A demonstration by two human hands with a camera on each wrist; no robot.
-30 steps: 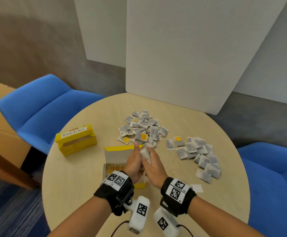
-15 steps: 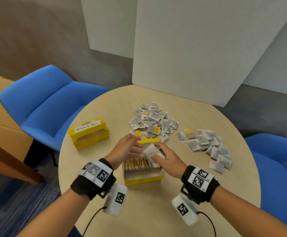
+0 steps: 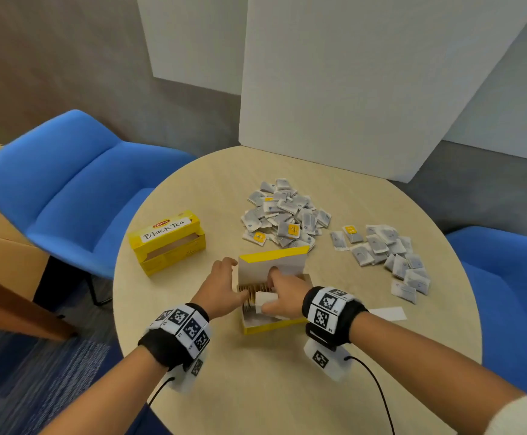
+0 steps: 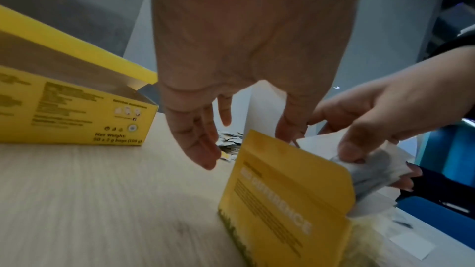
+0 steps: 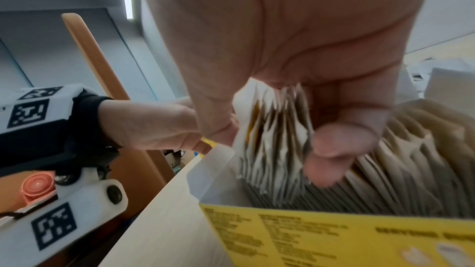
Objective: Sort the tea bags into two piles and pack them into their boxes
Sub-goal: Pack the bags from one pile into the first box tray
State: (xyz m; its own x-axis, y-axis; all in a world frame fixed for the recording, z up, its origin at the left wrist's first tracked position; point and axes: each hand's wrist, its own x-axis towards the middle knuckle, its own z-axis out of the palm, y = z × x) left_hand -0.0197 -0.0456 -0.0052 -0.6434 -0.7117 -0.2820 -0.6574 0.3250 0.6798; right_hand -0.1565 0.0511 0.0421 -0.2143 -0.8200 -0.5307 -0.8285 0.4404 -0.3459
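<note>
The right hand [image 3: 282, 295] pinches a stack of tea bags [image 5: 275, 145] and lowers it into the open box [image 3: 271, 324] at the near end, beside the row already standing there. The left hand [image 3: 221, 285], fingers loosely spread and holding nothing, rests against the box's left wall. Best to keep the stack squeezed upright, slide it down flush against that row, and brace the box so it doesn't skid. Two loose piles lie beyond the box.
</note>
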